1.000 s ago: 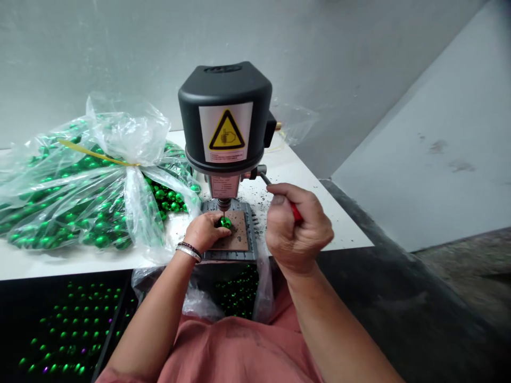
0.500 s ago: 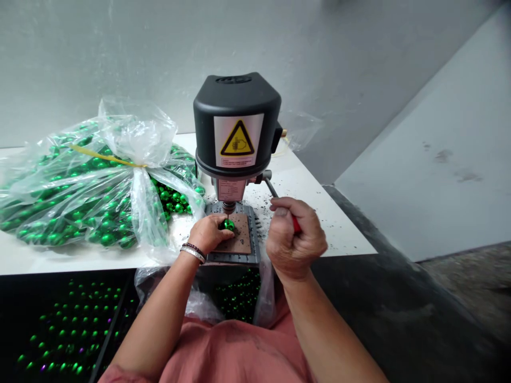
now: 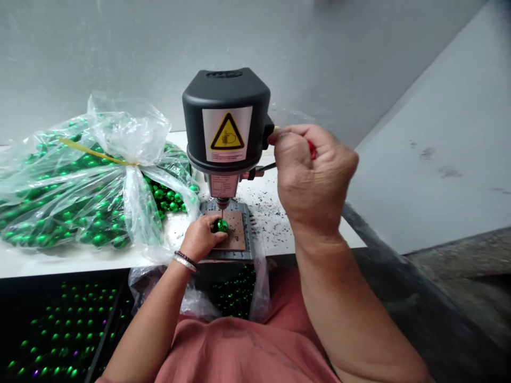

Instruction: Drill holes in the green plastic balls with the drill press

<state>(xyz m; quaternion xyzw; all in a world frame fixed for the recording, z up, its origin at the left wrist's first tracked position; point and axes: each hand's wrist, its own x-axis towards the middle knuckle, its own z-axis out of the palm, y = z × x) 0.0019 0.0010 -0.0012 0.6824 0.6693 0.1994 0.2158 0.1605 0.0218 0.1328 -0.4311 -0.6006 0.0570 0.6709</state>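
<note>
A black bench drill press (image 3: 227, 122) with a yellow warning label stands in front of me. Between thumb and fingers, my left hand (image 3: 202, 234) pinches a shiny green ball (image 3: 221, 226) on a brown board (image 3: 237, 234), right below the thin drill bit (image 3: 222, 213). Whether the bit touches the ball I cannot tell. My right hand (image 3: 311, 173) is closed round the red grip (image 3: 312, 150) of the feed lever (image 3: 268, 166), raised at the machine's right side. The board lies on the grey metal base (image 3: 249, 234).
A clear plastic bag (image 3: 80, 197) full of green balls, tied with a yellow strip, lies left of the drill press. Dark shavings (image 3: 273, 213) litter the white table (image 3: 343, 239). Below its front edge, green balls (image 3: 235, 292) sit in an open plastic bag, with more at lower left.
My right hand has swung the lever upward, and the drill bit has risen. My left hand still pinches the green ball on the board. The whole view has shifted slightly.
</note>
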